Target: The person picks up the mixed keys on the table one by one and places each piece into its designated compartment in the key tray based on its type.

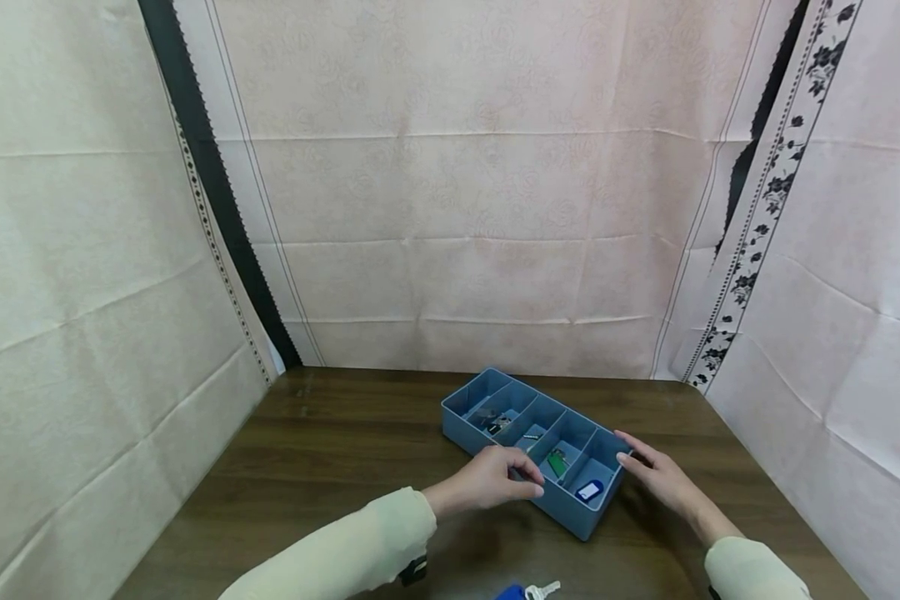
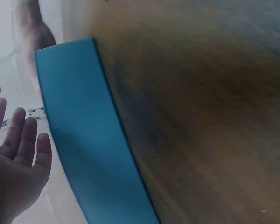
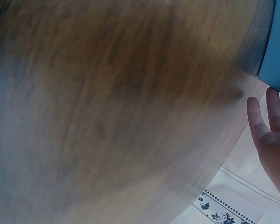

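A blue divided box (image 1: 585,521) sits at an angle on the table, its several compartments facing up. My left hand (image 1: 487,482) is over its front long side, fingers loosely bent; no held item shows in the left wrist view. My right hand (image 1: 667,485) is at the box's right end, with fairly straight fingers touching near the rim. A blue key tag (image 1: 589,491) with a white label lies in the rightmost compartment. Beside it, another compartment has a green tag (image 1: 557,463). Small metal pieces (image 1: 499,424) lie farther left, too small to identify.
At the near edge of view, a blue tag (image 1: 510,592) with a silvery key (image 1: 542,591) lies on the brown wooden table (image 1: 330,483). Pale cloth (image 1: 450,192) hangs behind the table and along both sides.
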`<state>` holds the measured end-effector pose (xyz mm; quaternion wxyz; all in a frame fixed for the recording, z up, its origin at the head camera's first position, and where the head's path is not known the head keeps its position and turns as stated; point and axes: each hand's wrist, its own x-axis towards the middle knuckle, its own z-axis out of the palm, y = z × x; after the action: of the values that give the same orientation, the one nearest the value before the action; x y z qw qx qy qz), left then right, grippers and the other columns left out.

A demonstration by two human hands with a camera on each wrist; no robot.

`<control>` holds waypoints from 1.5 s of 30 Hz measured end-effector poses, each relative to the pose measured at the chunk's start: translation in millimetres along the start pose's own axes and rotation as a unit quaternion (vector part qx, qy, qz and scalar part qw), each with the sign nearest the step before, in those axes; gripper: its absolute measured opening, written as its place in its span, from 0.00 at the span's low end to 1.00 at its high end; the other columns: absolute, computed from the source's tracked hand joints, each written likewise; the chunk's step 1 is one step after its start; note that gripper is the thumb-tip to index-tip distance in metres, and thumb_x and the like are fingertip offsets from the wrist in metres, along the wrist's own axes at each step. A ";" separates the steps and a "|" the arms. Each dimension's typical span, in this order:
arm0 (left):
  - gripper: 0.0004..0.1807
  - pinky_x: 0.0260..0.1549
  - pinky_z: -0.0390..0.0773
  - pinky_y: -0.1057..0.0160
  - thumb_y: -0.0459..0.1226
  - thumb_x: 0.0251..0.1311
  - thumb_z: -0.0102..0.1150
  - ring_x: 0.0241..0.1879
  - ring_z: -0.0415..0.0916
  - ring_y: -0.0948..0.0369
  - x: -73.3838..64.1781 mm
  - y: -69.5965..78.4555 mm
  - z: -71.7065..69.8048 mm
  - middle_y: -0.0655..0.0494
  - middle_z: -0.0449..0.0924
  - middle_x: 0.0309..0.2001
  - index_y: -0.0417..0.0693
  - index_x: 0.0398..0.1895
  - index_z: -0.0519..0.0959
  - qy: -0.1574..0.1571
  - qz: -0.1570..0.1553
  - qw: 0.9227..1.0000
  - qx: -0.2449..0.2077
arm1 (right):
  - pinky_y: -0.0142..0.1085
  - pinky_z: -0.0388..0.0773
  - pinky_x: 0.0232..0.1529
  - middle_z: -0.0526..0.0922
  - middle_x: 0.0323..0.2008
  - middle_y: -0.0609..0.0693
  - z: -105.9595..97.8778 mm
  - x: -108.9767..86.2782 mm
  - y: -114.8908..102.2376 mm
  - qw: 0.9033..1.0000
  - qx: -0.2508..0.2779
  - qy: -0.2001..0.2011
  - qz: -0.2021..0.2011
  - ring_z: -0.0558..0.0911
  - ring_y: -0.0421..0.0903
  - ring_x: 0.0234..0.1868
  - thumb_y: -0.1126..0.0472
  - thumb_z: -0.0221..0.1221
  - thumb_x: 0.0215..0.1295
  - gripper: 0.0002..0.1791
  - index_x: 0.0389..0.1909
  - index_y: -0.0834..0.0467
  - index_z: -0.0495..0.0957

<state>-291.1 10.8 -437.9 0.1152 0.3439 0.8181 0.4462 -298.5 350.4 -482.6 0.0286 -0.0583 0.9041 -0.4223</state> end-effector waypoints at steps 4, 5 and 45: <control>0.06 0.38 0.77 0.70 0.41 0.62 0.68 0.38 0.73 0.70 -4.9 -6.3 2.9 0.71 0.79 0.37 0.54 0.40 0.86 -0.035 0.011 0.999 0.010 | 0.71 0.53 0.62 0.54 0.74 0.67 -0.1 -0.2 -0.2 1.000 -0.001 0.000 0.001 0.53 0.72 0.72 0.42 0.47 0.76 0.35 0.77 0.54 0.54; 0.06 0.39 0.77 0.70 0.41 0.62 0.67 0.37 0.74 0.70 -6.3 -8.2 3.7 0.71 0.79 0.37 0.53 0.40 0.86 -0.045 0.017 0.999 0.010 | 0.71 0.53 0.62 0.54 0.74 0.68 0.0 -0.1 -0.3 1.000 -0.001 0.000 0.000 0.53 0.72 0.72 0.42 0.47 0.76 0.36 0.77 0.54 0.54; 0.04 0.46 0.65 0.80 0.42 0.59 0.70 0.40 0.67 0.82 -39.3 -44.4 36.6 0.73 0.79 0.37 0.56 0.36 0.87 -0.175 0.202 0.931 0.250 | 0.71 0.55 0.61 0.55 0.73 0.68 0.5 -0.1 1.0 1.000 -0.004 0.004 -0.007 0.55 0.72 0.71 0.43 0.48 0.76 0.35 0.77 0.55 0.55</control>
<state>-264.4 -7.8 -499.5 0.0742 0.5921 0.7834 0.1735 -298.4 350.7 -483.7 0.0222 -0.0628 0.9055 -0.4191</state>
